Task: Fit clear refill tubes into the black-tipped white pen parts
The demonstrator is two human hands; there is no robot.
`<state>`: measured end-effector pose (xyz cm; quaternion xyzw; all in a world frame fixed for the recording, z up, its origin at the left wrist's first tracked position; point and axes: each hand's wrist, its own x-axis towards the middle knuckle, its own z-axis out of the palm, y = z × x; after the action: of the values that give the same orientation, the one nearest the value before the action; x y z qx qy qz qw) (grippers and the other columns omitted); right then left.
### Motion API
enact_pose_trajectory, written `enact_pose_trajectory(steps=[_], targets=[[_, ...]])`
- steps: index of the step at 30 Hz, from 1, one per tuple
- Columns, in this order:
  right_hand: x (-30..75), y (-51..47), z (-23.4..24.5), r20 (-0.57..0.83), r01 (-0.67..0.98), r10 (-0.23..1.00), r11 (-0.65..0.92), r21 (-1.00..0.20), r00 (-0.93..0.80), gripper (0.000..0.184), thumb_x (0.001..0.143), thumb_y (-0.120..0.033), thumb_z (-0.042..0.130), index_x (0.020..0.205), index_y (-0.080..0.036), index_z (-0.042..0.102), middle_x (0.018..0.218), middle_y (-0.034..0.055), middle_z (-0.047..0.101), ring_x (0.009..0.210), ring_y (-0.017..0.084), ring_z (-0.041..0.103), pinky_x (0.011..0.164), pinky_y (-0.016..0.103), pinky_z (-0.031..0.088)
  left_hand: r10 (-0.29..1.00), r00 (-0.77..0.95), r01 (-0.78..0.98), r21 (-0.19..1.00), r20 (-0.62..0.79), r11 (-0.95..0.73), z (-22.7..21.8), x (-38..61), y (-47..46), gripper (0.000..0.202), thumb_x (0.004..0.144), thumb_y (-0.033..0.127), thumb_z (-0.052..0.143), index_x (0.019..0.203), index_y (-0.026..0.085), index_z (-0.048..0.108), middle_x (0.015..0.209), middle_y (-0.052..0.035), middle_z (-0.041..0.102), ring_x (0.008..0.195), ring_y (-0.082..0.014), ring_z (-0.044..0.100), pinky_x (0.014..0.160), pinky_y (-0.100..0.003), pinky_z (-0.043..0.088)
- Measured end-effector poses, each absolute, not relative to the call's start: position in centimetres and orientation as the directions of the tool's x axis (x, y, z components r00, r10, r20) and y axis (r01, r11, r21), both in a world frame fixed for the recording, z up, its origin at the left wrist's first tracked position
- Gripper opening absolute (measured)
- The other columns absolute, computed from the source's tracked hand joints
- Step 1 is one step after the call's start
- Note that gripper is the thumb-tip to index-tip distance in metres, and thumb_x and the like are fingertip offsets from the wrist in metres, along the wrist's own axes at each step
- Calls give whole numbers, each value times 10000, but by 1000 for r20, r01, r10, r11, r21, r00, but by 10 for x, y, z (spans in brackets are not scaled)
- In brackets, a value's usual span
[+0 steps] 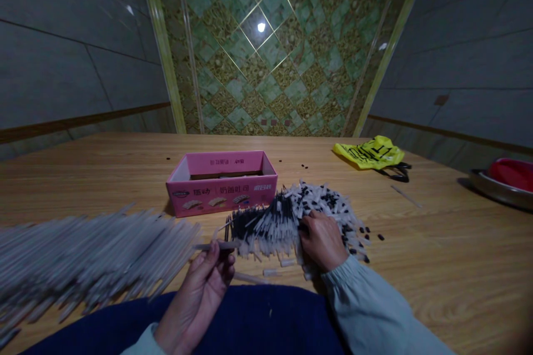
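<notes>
My left hand (208, 277) pinches a slim translucent pen barrel (220, 246) between thumb and fingers, above the table's near edge. To its left lies a broad heap of long translucent barrels (95, 255). My right hand (322, 237) is at the near side of a pile of small white caps and black plugs (320, 199). Its fingers are curled down, and their tips are hidden, so what they grip does not show. Between the hands, thin black-and-white pen parts (268, 227) lie in a bundled row. A few loose white caps (272, 272) rest in front of them.
Behind the parts stands an open pink cardboard box (222, 188). A yellow plastic bag (370, 152) with black print lies at the back right, near a single loose barrel (406, 196). On the far right is a metal tray (495, 189) with something red in it.
</notes>
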<state>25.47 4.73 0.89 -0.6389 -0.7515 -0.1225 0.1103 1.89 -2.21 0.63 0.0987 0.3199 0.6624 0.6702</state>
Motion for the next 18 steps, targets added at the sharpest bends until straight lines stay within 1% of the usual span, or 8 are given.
enact_pose_trajectory(steps=[4,7,9,11,12,13,15,18], targets=[[257,46,12,364,984,919,175,-38,-149,101,738,-190,550,738,-156,645,812,85,604,824,216,551,681,295,309,955,-73,-807,579,-286,112,5,18,-21,99,770,37,570,738,113,625,690,-32,667,562,-114,634,489,-204,549],[255,43,14,471,917,877,263,-300,-97,112,765,-229,552,780,-157,637,832,84,614,828,219,554,721,307,350,953,-82,-798,592,-292,113,7,19,-21,75,754,44,596,730,113,612,686,-30,667,561,-115,634,490,-206,547],[247,40,14,478,705,877,362,-610,-36,146,773,-286,571,809,-156,628,817,74,631,796,209,568,724,311,390,951,-97,-790,604,-293,105,9,21,-21,72,736,49,622,717,115,602,677,-27,663,564,-115,634,493,-202,543],[235,34,12,360,290,932,354,-889,-34,203,759,-348,610,823,-156,617,794,63,649,757,193,586,698,303,430,954,-109,-767,634,-279,98,10,22,-21,81,710,55,655,713,115,600,659,-25,657,561,-110,629,499,-195,536],[228,30,10,271,62,959,276,-959,-77,231,745,-368,636,832,-156,614,793,58,655,743,183,595,678,294,444,957,-110,-750,654,-268,97,10,22,-22,93,695,61,675,716,115,602,654,-25,654,562,-109,627,504,-191,533],[220,25,8,183,-128,974,166,-978,-133,253,731,-375,661,847,-156,611,786,51,658,716,168,601,648,278,453,961,-105,-731,675,-255,100,9,23,-22,109,679,72,694,723,115,604,656,-26,655,567,-108,626,513,-189,530],[206,16,4,54,-353,972,-32,-935,-230,281,691,-349,719,865,-153,615,759,30,651,649,131,598,581,234,450,971,-81,-695,711,-227,108,7,23,-23,148,656,105,725,750,117,611,689,-31,663,596,-113,631,541,-190,526],[193,7,-1,-10,-466,958,-150,-872,-288,297,647,-307,770,848,-145,624,709,9,632,568,96,577,509,194,444,981,-52,-660,743,-189,108,4,22,-24,201,640,155,748,796,123,626,742,-39,675,657,-127,643,587,-197,518]])
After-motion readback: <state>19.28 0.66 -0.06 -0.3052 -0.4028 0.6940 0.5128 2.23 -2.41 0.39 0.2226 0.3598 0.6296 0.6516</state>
